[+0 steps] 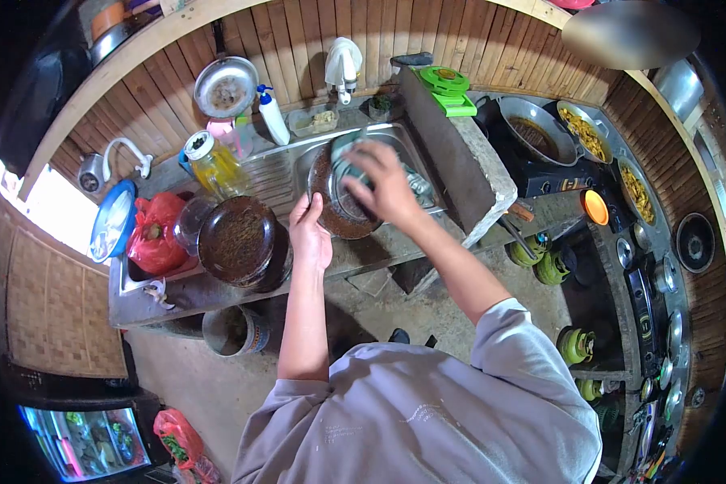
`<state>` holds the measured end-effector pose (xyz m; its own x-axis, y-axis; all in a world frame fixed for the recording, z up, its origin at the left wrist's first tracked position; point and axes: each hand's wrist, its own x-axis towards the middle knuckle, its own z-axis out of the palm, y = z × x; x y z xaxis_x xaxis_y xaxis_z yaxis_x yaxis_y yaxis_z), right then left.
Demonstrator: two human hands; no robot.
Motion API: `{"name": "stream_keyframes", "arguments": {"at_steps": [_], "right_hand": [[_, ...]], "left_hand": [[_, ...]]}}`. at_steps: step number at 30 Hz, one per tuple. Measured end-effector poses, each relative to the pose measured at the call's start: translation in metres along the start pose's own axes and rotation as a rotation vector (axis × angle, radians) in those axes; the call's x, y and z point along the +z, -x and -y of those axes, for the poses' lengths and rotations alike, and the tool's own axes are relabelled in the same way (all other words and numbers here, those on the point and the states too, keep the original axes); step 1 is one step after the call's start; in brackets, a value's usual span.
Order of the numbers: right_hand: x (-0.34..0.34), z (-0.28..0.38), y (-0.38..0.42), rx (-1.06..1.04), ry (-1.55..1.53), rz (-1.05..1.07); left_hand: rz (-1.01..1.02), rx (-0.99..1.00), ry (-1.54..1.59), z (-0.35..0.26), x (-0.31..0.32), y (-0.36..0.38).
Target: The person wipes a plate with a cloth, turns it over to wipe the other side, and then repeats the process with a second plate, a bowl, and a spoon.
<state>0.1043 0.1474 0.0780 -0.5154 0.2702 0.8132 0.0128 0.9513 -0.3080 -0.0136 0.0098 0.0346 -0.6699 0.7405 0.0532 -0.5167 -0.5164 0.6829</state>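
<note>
Over the sink (415,149) is a round dish (324,179) with a wide speckled brown rim and a shiny middle. My left hand (310,230) grips its near-left edge, thumb on top. A green-grey cloth (348,157) lies bunched against the dish's upper face. My right hand (379,181), slightly blurred, is closed on this cloth and presses it to the dish. More cloth (419,187) shows at the right side of the sink, partly behind my right hand. Left of my left hand, a stack of round brown dishes (238,238) stands on the counter.
A faucet (344,77) rises behind the sink. A white pump bottle (273,119) and a jar of yellow liquid (214,165) stand left of it. A concrete divider (460,153) separates the sink from the stove (552,177) and its wok (532,133). A red bag (157,230) sits far left.
</note>
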Motion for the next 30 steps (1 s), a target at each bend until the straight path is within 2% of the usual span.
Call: {"name": "stream_keyframes", "arguments": {"at_steps": [2,4,7,10,13,18,20,22,23,24,26,28,30], "right_hand": [[0.001,0.025,0.012,-0.174,-0.015,0.182],[0.003,0.028,0.018,-0.279,-0.016,0.261],[0.002,0.007,0.008,-0.213,0.034,0.192],[-0.002,-0.021,-0.007,0.262,-0.134,0.003],[-0.003,-0.019,-0.004,0.281,-0.099,-0.012],[-0.006,0.026,0.01,-0.253,-0.008,0.219],[-0.01,0.02,0.006,-0.293,0.005,0.209],[-0.01,0.004,0.003,-0.127,0.051,0.106],[-0.006,-0.008,0.003,0.037,0.001,0.007],[-0.01,-0.019,-0.007,0.358,-0.137,-0.021],[-0.008,-0.021,-0.004,0.317,-0.153,-0.02],[-0.009,-0.011,-0.003,0.133,-0.093,0.011],[-0.005,-0.001,0.007,0.0,-0.092,0.133]], "left_hand": [[0.033,0.012,-0.003,-0.002,0.006,0.006],[0.055,-0.008,0.026,0.009,-0.016,-0.005],[0.0,-0.058,0.025,0.007,-0.017,0.002],[0.072,-0.034,-0.014,0.005,-0.024,0.005],[0.055,-0.053,-0.032,0.002,-0.018,0.005],[0.127,-0.134,0.056,0.002,-0.019,0.007],[0.176,-0.145,0.056,0.001,-0.015,0.005],[0.222,-0.143,0.035,0.001,-0.016,0.003],[0.186,-0.127,0.023,0.003,-0.018,0.002],[0.154,-0.113,0.009,0.004,-0.017,0.0],[0.139,-0.128,0.031,0.008,-0.017,0.001],[0.167,-0.167,0.105,-0.002,-0.002,0.009],[0.141,-0.15,0.107,0.001,-0.003,0.006]]}}
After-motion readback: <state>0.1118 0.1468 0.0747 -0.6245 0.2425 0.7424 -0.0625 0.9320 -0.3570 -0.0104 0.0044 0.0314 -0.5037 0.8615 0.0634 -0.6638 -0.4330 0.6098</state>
